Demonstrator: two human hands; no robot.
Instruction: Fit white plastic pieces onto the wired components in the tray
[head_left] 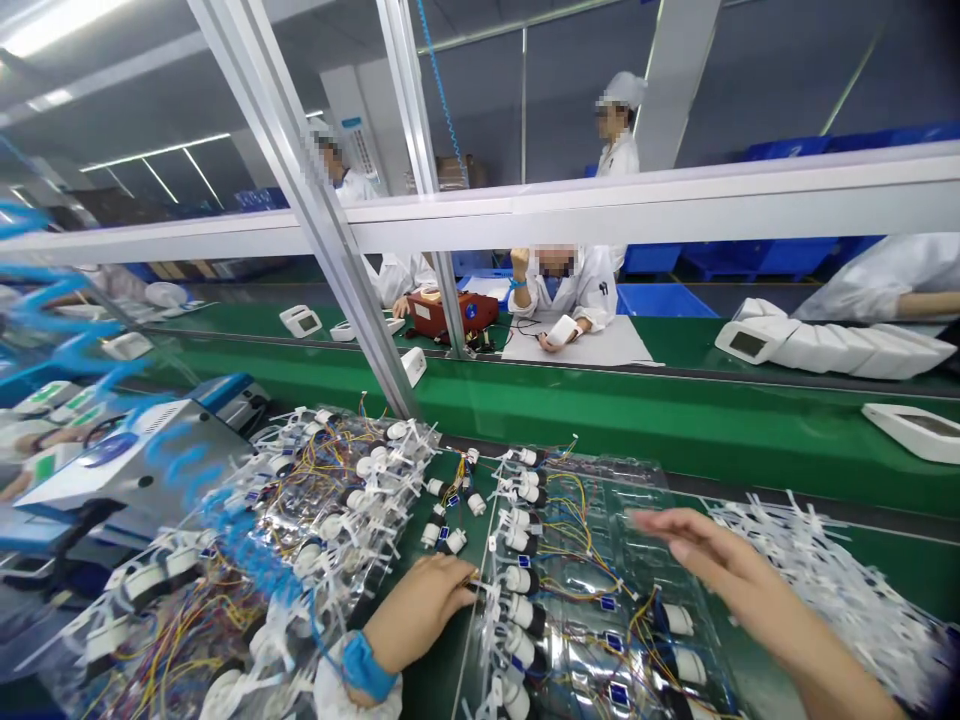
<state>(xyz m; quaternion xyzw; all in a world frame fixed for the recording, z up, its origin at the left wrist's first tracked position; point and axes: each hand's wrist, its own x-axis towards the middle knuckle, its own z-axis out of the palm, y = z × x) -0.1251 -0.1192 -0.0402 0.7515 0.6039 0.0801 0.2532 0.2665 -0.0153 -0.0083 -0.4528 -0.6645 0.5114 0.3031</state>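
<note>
Reaching over the green desk (409,548), the person near me has the left hand (427,603) low at the left edge of a clear tray (626,482), fingers curled beside the white parts (519,580) lined up there. Whether that grip has hold of anything, I cannot tell. Above the tray's right side is the right hand (720,562), fingers stretched out, its grip spread, with nothing in it that I can see. Yellow wires (581,505) run from the row toward the tray's middle, and a few more white parts sit along its right edge, close to the person. Toward the desk's right edge lies a heap of white ties (817,570); toward its left edge are fuller trays (289,510), with a blue hose (187,470) coiling in front of them. Between these and the clear tray, near the desk's far edge, loose parts (452,541) lie about. Beyond that edge, a co-worker (596,285) holds a white device (562,331).
</note>
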